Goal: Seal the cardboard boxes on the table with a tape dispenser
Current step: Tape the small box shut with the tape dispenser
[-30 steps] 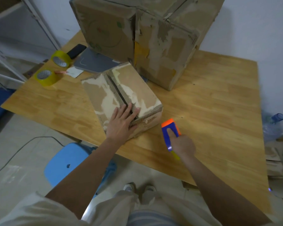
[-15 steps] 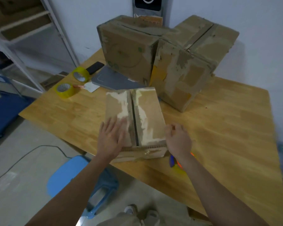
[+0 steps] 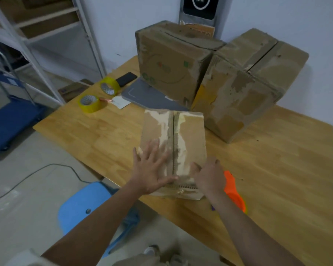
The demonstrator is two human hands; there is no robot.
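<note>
Head view: the small cardboard box is steadied near the counter's near edge — left hand laid flat on its left flap, fingers spread, nothing grasped. The right hand's grip is curled at the box's near right corner, pressing that flap down. The orange tape dispenser lies just right of that wrist, unheld. Flaps are being closed, the seam untaped — next, the dispenser must be picked up.
</note>
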